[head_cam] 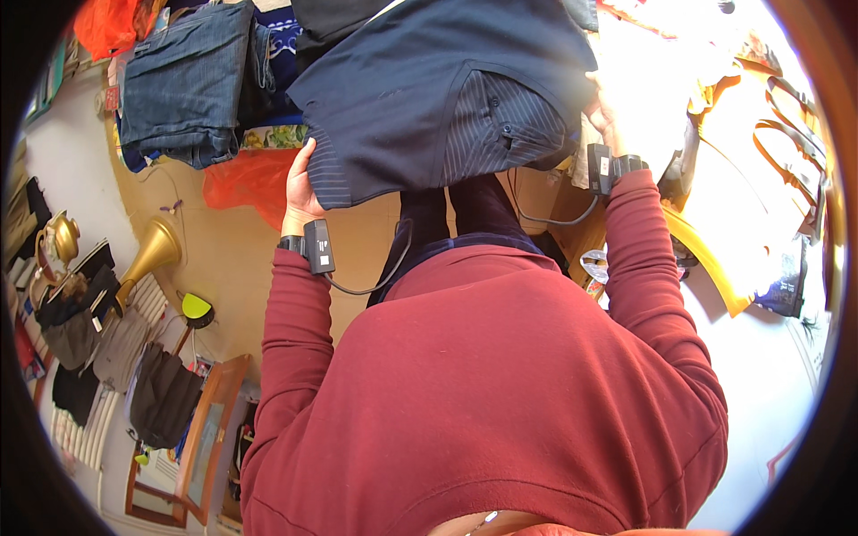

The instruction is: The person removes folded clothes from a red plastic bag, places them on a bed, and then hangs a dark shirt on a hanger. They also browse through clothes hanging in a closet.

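A navy garment [402, 100] is stretched between my two hands in front of my body, over the near edge of the pile. It has a striped, buttoned insert [504, 127] at the neck opening and a striped part at its left end. My left hand [301, 184] grips that striped end, thumb on top and fingers hidden beneath. At the opposite edge, my right hand [598, 110] holds the cloth, partly washed out by bright light. Folded blue jeans [188, 84] lie to the left, and a black garment [328, 27] lies behind.
Orange-red plastic bags lie at the far left [110, 27] and below the jeans [248, 181]. On the left stand a gold horn-shaped object [157, 248] and a radiator draped with clothes [120, 348]. A yellow curved piece [710, 268] is near my right arm. Cables hang from both wrist devices.
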### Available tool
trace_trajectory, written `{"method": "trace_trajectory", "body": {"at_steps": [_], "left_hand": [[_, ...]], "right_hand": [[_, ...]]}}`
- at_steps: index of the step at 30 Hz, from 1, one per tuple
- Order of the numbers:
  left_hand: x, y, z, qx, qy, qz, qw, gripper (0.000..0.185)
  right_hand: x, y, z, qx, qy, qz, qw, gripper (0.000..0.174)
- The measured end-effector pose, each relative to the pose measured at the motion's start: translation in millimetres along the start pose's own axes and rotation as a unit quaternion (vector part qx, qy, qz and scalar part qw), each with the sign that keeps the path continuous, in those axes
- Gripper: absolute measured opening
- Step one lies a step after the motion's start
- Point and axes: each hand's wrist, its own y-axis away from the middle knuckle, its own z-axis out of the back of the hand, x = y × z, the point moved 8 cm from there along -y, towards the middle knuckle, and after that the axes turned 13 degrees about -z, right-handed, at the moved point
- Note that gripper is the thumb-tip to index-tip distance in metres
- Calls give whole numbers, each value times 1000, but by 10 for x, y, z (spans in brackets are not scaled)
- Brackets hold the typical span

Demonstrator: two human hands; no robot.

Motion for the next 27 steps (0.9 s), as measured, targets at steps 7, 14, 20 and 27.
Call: {"method": "trace_trajectory", "body": {"at_steps": [7, 14, 20, 27], "left_hand": [[58, 80, 31, 5, 12, 3, 1000, 35], [239, 12, 566, -111, -204, 55, 971, 34], [336, 30, 675, -114, -231, 37, 966, 29], [300, 120, 662, -93, -311, 43, 945, 22]], "right_hand": [[-47, -71, -62, 9, 25, 4, 1000, 32], [-263, -23, 20, -35, 79, 0, 996, 39], [-634, 63, 92, -82, 199, -55, 975, 62], [-846, 38, 101, -45, 220, -90, 970, 32]]}}
